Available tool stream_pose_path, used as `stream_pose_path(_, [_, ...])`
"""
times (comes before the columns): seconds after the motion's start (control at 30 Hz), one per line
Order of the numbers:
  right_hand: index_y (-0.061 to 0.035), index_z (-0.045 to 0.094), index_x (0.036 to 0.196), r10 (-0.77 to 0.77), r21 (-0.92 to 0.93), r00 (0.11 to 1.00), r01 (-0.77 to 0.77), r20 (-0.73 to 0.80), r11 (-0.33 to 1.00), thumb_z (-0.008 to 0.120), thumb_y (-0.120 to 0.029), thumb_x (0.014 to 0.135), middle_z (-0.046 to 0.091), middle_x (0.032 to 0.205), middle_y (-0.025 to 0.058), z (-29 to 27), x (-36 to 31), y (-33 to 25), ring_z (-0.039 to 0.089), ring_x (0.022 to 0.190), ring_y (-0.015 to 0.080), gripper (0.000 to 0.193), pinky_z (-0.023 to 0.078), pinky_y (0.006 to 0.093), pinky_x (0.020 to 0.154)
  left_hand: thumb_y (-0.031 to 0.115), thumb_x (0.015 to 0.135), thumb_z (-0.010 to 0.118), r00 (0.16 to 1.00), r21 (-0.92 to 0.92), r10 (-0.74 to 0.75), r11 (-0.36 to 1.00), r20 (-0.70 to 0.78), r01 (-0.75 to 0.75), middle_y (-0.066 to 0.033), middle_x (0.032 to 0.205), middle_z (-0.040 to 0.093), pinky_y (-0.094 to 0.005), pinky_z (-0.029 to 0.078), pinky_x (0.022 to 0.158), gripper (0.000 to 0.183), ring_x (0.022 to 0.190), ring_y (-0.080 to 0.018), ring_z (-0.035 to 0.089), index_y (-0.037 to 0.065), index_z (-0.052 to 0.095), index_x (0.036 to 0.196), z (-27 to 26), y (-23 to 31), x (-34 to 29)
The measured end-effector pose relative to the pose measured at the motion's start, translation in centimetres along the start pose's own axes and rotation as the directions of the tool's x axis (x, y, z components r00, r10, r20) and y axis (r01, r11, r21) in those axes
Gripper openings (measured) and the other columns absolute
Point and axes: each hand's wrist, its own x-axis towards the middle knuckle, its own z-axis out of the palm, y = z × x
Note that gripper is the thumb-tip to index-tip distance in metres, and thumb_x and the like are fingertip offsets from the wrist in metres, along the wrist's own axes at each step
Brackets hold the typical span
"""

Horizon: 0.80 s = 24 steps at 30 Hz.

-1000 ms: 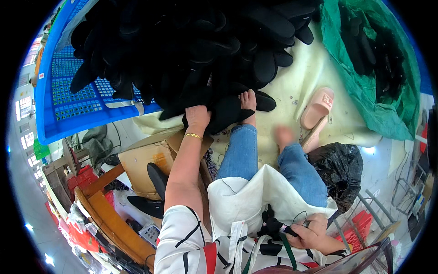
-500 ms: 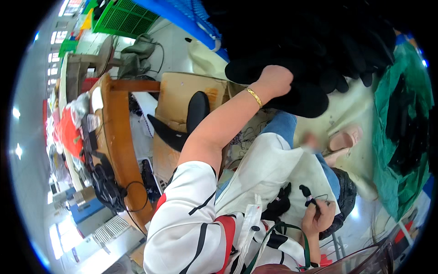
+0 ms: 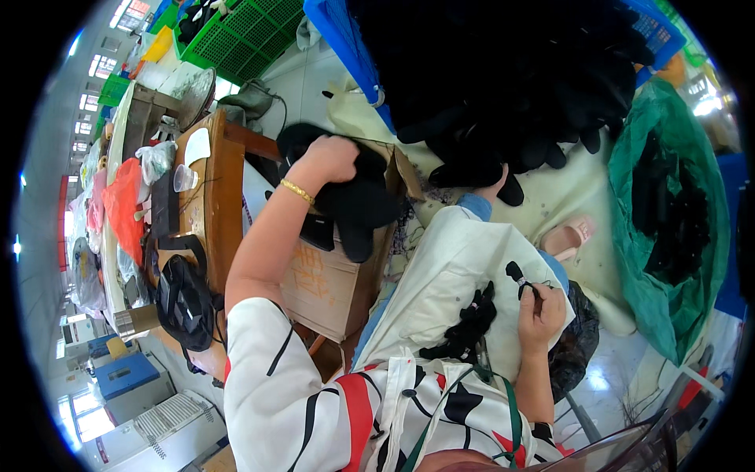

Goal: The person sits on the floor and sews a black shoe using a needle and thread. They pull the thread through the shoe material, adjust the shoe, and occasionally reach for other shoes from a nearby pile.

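Note:
My left hand [image 3: 330,160], a gold bracelet at its wrist, is closed on a soft black piece [image 3: 358,208] with rounded lobes. That piece is over an open cardboard box [image 3: 318,287] on the left. Another black piece [image 3: 317,232] shows beneath it at the box. Above my lap, the fingers of my right hand [image 3: 541,316] are pinched on a small black knobbed item [image 3: 517,274] with a pale band; its exact kind is unclear. A tangle of black strips [image 3: 464,324] lies on the white apron [image 3: 432,275] over my lap.
A large heap of black pieces [image 3: 503,71] fills a blue crate [image 3: 342,39] ahead. On the right stands a green sack [image 3: 629,212] with black pieces inside. A wooden table [image 3: 224,189] borders the left side, with a black bag [image 3: 185,303]. A pink slipper [image 3: 568,237] lies on the floor.
My left hand has moved left from the heap to above the cardboard box with a black piece in its grip. My right hand still holds the small black item. The view has shifted.

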Motion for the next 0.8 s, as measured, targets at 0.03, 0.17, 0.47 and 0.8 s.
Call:
stream_pose_path(0.03, [-0.002,0.064,0.089,-0.022,-0.001,1.0,0.022,-0.016,1.0,0.073,-0.004,0.08,0.044,0.063,0.0034,0.1,0.1,0.0,0.04,0.05,0.015,0.012,0.029,0.0292,0.045,0.017,0.074,0.057,0.997,0.011,-0.075,0.997,0.023,0.075,-0.0172,0.093,0.07,-0.0437,0.052,0.085,0.023,0.092,-0.0348,0.066,0.003,0.072,0.083,2.9,-1.4,-0.1])
stream_pose_path(0.17, [-0.002,0.064,0.09,-0.009,-0.007,1.0,0.009,0.002,1.0,0.072,-0.005,0.082,0.046,0.065,0.0043,0.2,-0.5,0.2,0.042,0.053,0.016,0.012,0.031,0.0294,0.047,0.016,0.076,0.057,0.975,-0.079,-0.222,0.972,0.016,0.222,-0.022,0.097,0.068,-0.0432,0.053,0.084,0.023,0.096,-0.0373,0.064,0.0,0.071,0.085,14.6,-6.3,-1.0])
stream_pose_path(0.47, [-0.0051,0.065,0.086,-0.005,-0.072,1.0,0.005,-0.011,0.997,0.076,-0.005,0.074,0.047,0.063,0.0059,0.0,-0.4,0.2,0.044,0.053,0.0219,0.016,0.032,0.0347,0.048,0.018,0.074,0.064,0.945,-0.034,-0.327,0.944,0.024,0.327,-0.0182,0.094,0.068,-0.0431,0.055,0.079,0.02,0.091,-0.0345,0.067,0.002,0.071,0.083,10.9,-2.7,-6.3])
stream_pose_path(0.8, [-0.0053,0.065,0.085,0.004,0.01,1.0,-0.004,-0.017,1.0,0.076,-0.005,0.071,0.05,0.061,0.0062,-0.5,0.4,0.4,0.046,0.053,0.0231,0.017,0.034,0.0353,0.047,0.011,0.079,0.066,0.969,0.148,-0.162,0.98,0.185,0.135,-0.0167,0.106,0.067,-0.0411,0.054,0.087,0.023,0.101,-0.0342,0.066,0.003,0.067,0.101,10.9,-3.6,-7.8])
